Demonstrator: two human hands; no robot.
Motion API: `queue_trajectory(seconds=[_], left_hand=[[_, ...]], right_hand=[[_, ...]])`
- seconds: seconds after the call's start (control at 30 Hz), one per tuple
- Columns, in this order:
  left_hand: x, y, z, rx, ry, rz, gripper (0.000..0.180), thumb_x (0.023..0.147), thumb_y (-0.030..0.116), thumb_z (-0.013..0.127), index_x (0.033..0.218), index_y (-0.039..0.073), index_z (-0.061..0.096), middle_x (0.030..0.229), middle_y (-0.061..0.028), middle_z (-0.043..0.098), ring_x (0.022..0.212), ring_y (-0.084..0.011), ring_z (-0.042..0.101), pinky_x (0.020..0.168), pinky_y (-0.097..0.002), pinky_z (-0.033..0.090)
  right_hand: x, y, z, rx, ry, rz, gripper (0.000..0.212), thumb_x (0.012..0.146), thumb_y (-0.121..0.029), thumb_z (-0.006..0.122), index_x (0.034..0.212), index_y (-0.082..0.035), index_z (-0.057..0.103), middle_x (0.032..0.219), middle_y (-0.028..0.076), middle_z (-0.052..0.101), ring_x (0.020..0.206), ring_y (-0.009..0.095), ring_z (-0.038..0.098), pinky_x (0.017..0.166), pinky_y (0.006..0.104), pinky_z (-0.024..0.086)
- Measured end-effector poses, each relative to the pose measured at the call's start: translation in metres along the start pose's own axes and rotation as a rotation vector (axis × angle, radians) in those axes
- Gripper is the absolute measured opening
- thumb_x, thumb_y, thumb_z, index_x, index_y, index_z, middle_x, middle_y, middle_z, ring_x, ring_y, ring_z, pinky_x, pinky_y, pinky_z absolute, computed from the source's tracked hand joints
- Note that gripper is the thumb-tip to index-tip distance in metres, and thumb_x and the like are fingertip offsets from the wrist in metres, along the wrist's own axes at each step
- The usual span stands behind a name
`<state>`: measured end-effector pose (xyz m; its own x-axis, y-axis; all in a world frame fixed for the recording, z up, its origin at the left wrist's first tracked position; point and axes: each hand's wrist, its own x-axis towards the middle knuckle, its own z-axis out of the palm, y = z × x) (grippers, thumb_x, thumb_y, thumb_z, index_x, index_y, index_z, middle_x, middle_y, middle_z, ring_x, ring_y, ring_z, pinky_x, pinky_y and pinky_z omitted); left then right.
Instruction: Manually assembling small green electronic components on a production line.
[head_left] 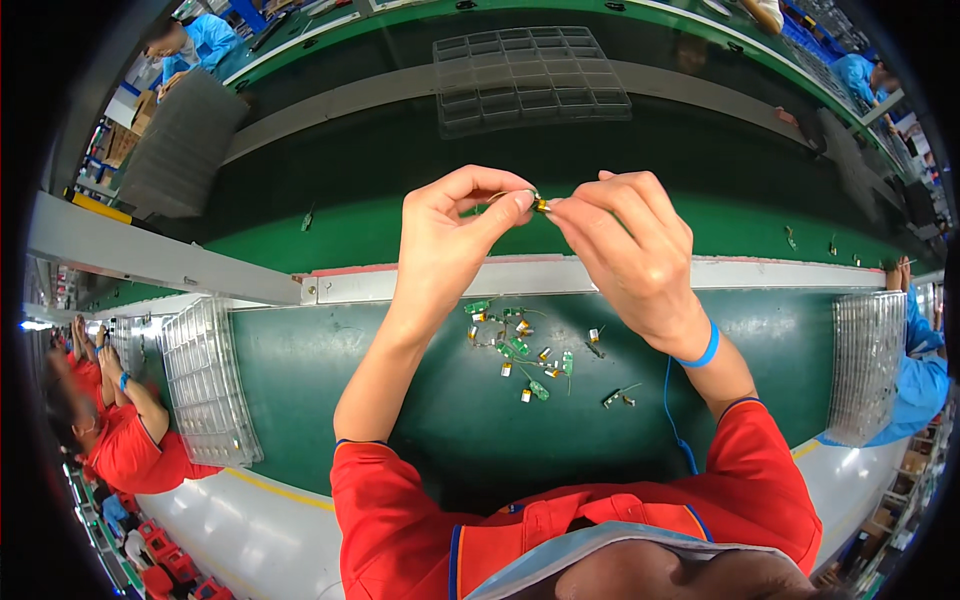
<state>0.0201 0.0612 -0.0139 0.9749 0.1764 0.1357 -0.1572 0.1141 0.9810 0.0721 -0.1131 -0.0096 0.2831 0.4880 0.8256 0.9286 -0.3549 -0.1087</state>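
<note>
Above the white ledge, my left hand (445, 240) and my right hand (635, 240) meet at the fingertips. Between them is a small circuit board with a yellow-taped battery (542, 205), mostly covered by fingers. The left thumb and index finger pinch its left end; the right thumb and fingers grip the right end. Below my hands, several small green circuit boards (538, 390) and silver-and-yellow batteries (506, 369) lie loosely grouped on the green bench (310, 370). A blue band (705, 345) circles my right wrist, and a blue cord (670, 415) runs down below it.
A clear compartment tray (530, 80) lies across the belt ahead. Stacked clear trays (210, 385) stand at left, more stacked trays (865, 370) at right. A metal beam (160, 245) crosses on the left. Co-workers in red (135, 440) and blue (905, 370) sit on either side.
</note>
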Motion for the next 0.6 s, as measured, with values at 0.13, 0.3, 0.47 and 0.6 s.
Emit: queue_trajectory(seconds=[0.13, 0.3, 0.47, 0.6], left_hand=[[-0.004, -0.003, 0.009, 0.159, 0.075, 0.128, 0.009, 0.085, 0.002, 0.066, 0.093, -0.003, 0.067, 0.089, -0.0087, 0.068, 0.080, -0.0150, 0.068, 0.070, -0.0244, 0.057], [-0.009, -0.008, 0.019, 0.210, 0.126, 0.207, 0.014, 0.087, 0.000, 0.065, 0.099, -0.007, 0.064, 0.090, -0.0113, 0.067, 0.080, -0.0168, 0.067, 0.074, -0.0260, 0.056], [-0.011, -0.004, 0.021, -0.044, 0.118, 0.135, 0.015, 0.089, 0.002, 0.062, 0.102, -0.006, 0.066, 0.094, -0.0127, 0.068, 0.084, -0.0193, 0.069, 0.077, -0.0289, 0.057], [-0.014, 0.003, 0.022, -0.064, 0.107, 0.119, 0.017, 0.090, 0.004, 0.062, 0.104, -0.005, 0.066, 0.095, -0.0135, 0.068, 0.086, -0.0197, 0.068, 0.080, -0.0298, 0.057]], right_hand=[[0.001, -0.004, -0.006, 0.019, -0.033, 0.101, 0.024, 0.062, 0.004, 0.077, 0.083, -0.004, 0.067, 0.083, 0.008, 0.062, 0.073, 0.024, 0.058, 0.069, 0.0318, 0.055], [0.000, -0.007, -0.007, 0.534, -0.119, 0.611, 0.010, 0.079, -0.003, 0.072, 0.088, 0.000, 0.070, 0.086, 0.008, 0.065, 0.075, 0.016, 0.063, 0.067, 0.0247, 0.053], [0.001, -0.007, -0.006, 0.706, -0.100, 0.790, 0.010, 0.084, -0.006, 0.070, 0.091, 0.001, 0.070, 0.088, 0.007, 0.065, 0.077, 0.013, 0.063, 0.066, 0.0236, 0.053], [0.002, -0.008, -0.006, 0.721, -0.065, 0.749, 0.009, 0.084, -0.006, 0.069, 0.091, 0.001, 0.070, 0.087, 0.007, 0.065, 0.078, 0.013, 0.063, 0.066, 0.0242, 0.053]])
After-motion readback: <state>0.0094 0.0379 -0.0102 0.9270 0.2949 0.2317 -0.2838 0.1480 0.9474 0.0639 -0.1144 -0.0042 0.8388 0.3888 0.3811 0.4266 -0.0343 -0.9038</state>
